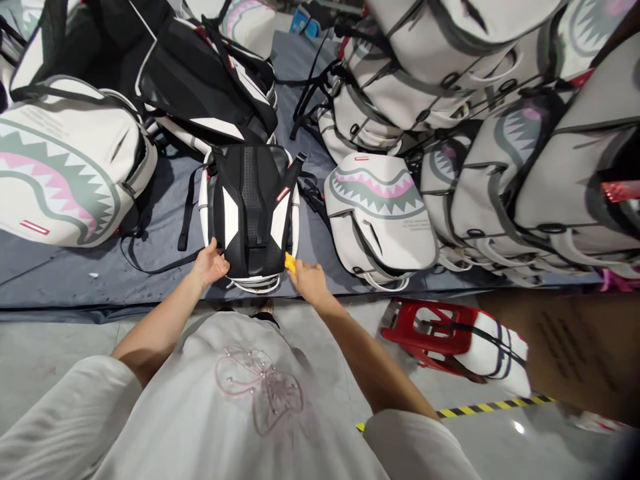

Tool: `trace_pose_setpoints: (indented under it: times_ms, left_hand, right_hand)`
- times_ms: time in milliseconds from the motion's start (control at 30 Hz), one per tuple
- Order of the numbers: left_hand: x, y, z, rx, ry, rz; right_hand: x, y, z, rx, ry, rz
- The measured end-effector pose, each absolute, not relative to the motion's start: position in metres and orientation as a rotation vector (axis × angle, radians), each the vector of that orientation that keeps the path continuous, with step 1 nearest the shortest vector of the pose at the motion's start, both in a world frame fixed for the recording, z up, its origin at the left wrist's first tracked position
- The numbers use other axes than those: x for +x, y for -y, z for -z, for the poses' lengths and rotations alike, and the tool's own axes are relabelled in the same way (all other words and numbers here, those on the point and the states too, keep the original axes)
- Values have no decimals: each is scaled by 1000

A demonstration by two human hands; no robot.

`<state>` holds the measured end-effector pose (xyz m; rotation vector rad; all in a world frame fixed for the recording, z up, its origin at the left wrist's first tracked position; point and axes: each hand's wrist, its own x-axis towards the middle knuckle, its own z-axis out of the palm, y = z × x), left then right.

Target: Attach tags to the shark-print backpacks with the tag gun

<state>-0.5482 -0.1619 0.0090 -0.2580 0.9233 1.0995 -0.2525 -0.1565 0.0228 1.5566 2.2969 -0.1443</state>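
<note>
A small black and white backpack [253, 193] lies in front of me, its padded back and shoulder straps facing up and its top handle toward me. At its lower left edge is my left hand [211, 265], palm partly turned up, thumb and fingers apart against the side. My right hand [309, 281] is closed around a small yellow object [290, 262] at the lower right edge of the backpack. Most of that object is hidden by the fingers, so its kind is unclear. A loose black strap [185, 213] trails off the bag's left side.
Pale backpacks with shark-mouth prints lie left [120, 140] and right [383, 210]; more are piled at the right. A large black backpack [210, 80] lies behind. Grey cloth [65, 277] covers the table. Below stand a red stool [430, 327] and a cardboard box [575, 347].
</note>
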Motion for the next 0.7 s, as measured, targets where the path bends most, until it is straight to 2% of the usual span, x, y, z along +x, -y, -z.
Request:
trace_pose_setpoints:
  times_ms: [267,700]
  left_hand:
    - [-545,162,-4,-263,-766,-1219]
    - [-547,165,-9,-237,-737,-1202]
  right_hand:
    - [-265,174,8,1728,-2161,147]
    - [-250,202,-12,1893,-2000,317]
